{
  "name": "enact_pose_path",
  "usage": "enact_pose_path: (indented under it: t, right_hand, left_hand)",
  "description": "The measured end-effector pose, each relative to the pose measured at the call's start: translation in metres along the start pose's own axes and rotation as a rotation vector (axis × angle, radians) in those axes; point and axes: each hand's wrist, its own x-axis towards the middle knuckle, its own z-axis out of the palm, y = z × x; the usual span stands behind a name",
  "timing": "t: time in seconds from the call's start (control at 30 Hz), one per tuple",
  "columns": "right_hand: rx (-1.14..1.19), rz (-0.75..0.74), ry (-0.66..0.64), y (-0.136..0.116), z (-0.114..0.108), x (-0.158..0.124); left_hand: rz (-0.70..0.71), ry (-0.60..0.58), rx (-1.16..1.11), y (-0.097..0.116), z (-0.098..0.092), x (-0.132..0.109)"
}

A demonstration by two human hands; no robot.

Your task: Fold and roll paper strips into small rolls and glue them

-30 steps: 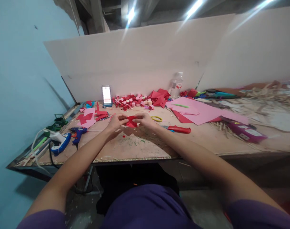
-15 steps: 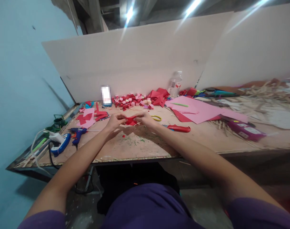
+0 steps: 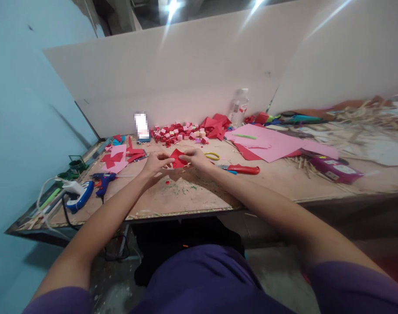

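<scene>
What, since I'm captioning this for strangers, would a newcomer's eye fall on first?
Probably the heap of red and pink cubes at the back of the table, right of a bright screen. Then the red paper held between the left hand and right hand, nearer the viewer.

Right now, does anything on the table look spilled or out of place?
Yes: green crumbs and a small red scrap lie loose on the table, nearer the body than the red paper. They look like stray litter.
</scene>
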Motion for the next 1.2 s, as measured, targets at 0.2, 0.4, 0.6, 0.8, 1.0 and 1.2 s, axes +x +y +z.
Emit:
enact_pose_path:
  t: [0.2, 0.4, 0.6, 0.8, 1.0, 1.2]
  right_hand:
    - [0.010, -0.020, 0.002, 0.004, -0.003, 0.004]
    - [0.030, -0.010, -0.002, 0.004, -0.002, 0.006]
    - [0.045, 0.014, -0.050, 0.000, -0.001, 0.002]
    - [0.041, 0.011, -0.047, 0.001, -0.001, 0.003]
    - [0.045, 0.037, -0.065, -0.001, 0.000, 0.000]
    - [0.022, 0.029, 0.003, -0.001, 0.000, 0.001]
  left_hand:
    - [0.025, 0.018, -0.032, -0.001, 0.000, 0.001]
    - [0.034, 0.030, -0.057, -0.006, 0.002, 0.001]
    - [0.043, 0.062, -0.077, -0.007, -0.002, 0.008]
    - [0.026, 0.048, -0.109, -0.010, 0.001, 0.003]
    - [0.004, 0.028, -0.115, -0.010, 0.002, 0.003]
    - [-0.020, -0.051, -0.065, -0.007, 0.003, -0.002]
